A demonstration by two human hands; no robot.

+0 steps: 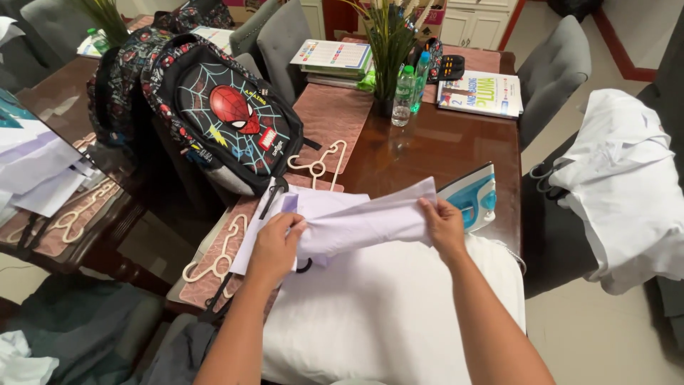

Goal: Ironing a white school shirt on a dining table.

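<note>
Two hands gripping a pale lilac garment (360, 221) above a white padded cloth (399, 314) on the dark wooden table (434, 146), left hand (274, 246) clenched on its left fold, right hand (443, 227) pinching its right edge, blue-and-white iron (472, 199) just beside, black backpack (228, 114) behind.

Two hands: left hand (274, 242), right hand (443, 224); one pale lilac garment (356, 221); one iron (472, 199); two backpacks (228, 114); three cream hangers (317, 165); two plastic bottles (405, 93); four grey chairs (552, 68); one potted plant (388, 43); one white pad (385, 314)
</note>
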